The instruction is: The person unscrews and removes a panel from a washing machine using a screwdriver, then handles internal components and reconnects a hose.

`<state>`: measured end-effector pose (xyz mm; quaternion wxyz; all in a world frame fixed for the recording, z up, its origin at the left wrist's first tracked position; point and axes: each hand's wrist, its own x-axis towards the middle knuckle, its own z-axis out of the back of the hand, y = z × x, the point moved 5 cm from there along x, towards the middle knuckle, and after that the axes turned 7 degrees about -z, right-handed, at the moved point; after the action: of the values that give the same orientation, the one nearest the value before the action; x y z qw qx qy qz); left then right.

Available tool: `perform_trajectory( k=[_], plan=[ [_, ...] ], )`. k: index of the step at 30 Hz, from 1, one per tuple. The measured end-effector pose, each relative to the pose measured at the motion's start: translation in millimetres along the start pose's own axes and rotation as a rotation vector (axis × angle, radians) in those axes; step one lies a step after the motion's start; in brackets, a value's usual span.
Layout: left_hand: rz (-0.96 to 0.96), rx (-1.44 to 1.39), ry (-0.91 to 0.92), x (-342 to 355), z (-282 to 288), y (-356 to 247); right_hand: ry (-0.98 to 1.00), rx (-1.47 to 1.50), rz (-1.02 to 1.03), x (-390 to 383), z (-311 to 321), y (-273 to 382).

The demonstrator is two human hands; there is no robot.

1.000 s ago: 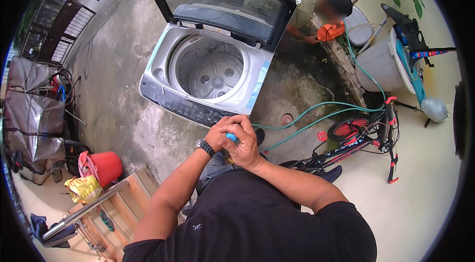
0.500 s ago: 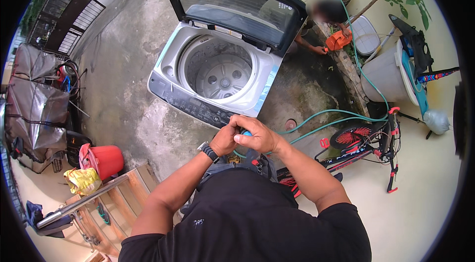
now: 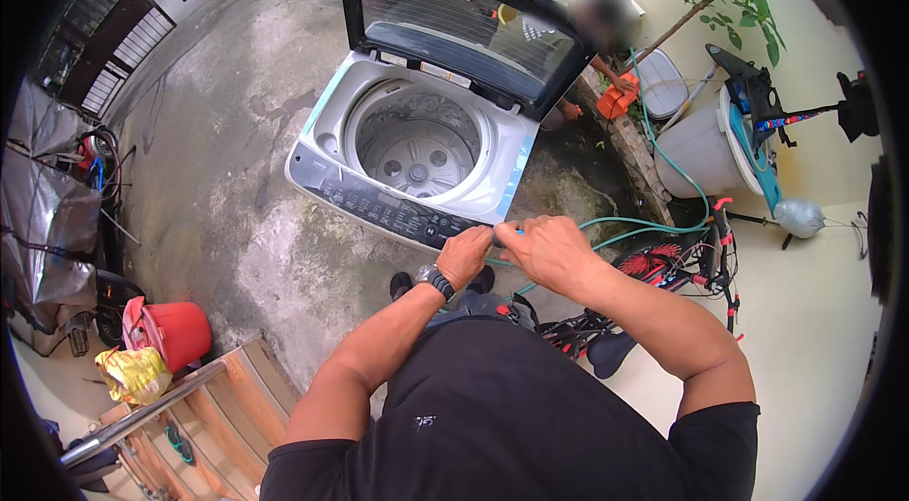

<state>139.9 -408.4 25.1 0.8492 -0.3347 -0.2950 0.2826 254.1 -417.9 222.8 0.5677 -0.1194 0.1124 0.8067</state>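
My left hand [image 3: 464,256], with a dark-strapped watch on its wrist, is closed with its fingertips meeting those of my right hand [image 3: 548,252]. Between them shows a small blue and dark piece [image 3: 499,238], mostly covered by my fingers, so its kind cannot be made out. Both hands are just over the front right corner of a top-loading washing machine [image 3: 346,193]. Its dark glass lid [image 3: 464,4] stands raised, and the metal tub [image 3: 418,155] holds nothing that I can see.
A teal hose [image 3: 653,229] loops right of the machine, near a leaning bicycle [image 3: 653,264]. Another person's hand [image 3: 623,84] is on an orange container [image 3: 617,98]. A red bucket [image 3: 180,331] and wooden steps [image 3: 222,397] lie at left.
My hands have shifted slightly right and drawn a little apart, with my right hand turned more palm down. The view has moved, and the other person's hands have shifted around the orange container.
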Motion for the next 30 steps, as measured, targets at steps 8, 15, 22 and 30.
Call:
perform_trajectory(
  k=[8, 15, 22, 30],
  plan=[
    [-0.033, 0.087, -0.081, -5, 6, 3, 0.077, -0.023, -0.131, 6, 21, 19],
    [-0.044, 0.012, 0.002, 1, 11, 1, 0.132, 0.025, -0.038, 11, -1, 17],
    [-0.013, -0.036, 0.065, 6, 5, 14, 0.337, 0.136, -0.326, 20, 26, 18],
    [-0.133, -0.081, -0.024, 0, 13, 7, 0.13, -0.082, 0.141, 17, 3, 32]
  ],
)
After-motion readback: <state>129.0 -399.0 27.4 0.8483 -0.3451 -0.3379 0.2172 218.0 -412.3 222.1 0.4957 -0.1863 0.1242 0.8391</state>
